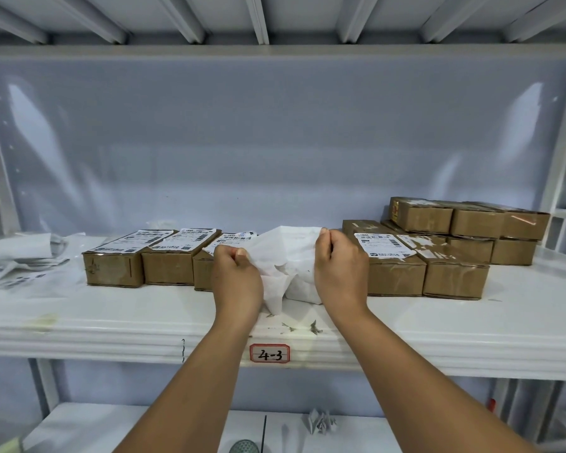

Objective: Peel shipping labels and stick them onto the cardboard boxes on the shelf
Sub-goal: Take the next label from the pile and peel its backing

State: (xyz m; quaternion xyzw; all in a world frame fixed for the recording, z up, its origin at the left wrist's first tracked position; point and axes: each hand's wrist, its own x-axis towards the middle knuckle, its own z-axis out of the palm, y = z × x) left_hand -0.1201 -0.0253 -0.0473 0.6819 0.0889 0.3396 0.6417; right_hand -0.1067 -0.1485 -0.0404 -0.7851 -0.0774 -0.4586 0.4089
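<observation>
1. At the far left of the shelf (111, 325) lies a heap of loose papers (20, 256), some printed with barcodes.
2. Next come three labelled boxes (113, 263) side by side, with a printed label on top of each.
3. The left hand (237, 276) is closed tight. Its thumb and forefinger pinch the left edge of a white sheet (288, 256) in front of the third box.
4. The sheet hangs crumpled between both hands, its lower end touching the shelf above a red-bordered tag (269, 353) marked 4-3.
5. The right hand (339, 266), fingers curled, pinches the sheet's upper right corner.
6. Just right stands another labelled box (392, 269), then a box with a torn label (455, 273), with stacked boxes (464, 220) behind.
</observation>
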